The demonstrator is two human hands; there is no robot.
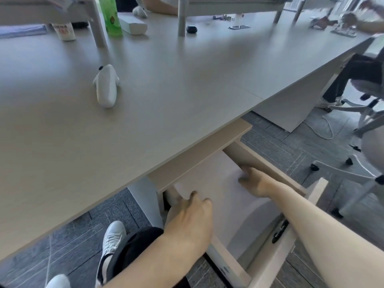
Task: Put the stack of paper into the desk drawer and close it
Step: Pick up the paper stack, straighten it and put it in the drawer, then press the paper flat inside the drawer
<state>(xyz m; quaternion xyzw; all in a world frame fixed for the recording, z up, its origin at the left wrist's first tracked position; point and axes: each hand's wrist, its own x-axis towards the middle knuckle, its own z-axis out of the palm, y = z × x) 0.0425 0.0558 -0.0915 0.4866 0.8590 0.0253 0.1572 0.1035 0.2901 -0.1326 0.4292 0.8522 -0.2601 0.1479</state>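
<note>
The desk drawer is pulled out below the desk top. A white stack of paper lies inside it, its near end curving up against the drawer front. My left hand grips the stack's left edge by the drawer's left wall. At the stack's right edge, against the right wall, my right hand holds on with curled fingers. The far part of the paper is hidden under the desk.
A white plush toy lies on the desk. A green bottle, a white box and a cup stand at the back. An office chair and a seated person's legs are on the right. My white shoe rests left of the drawer.
</note>
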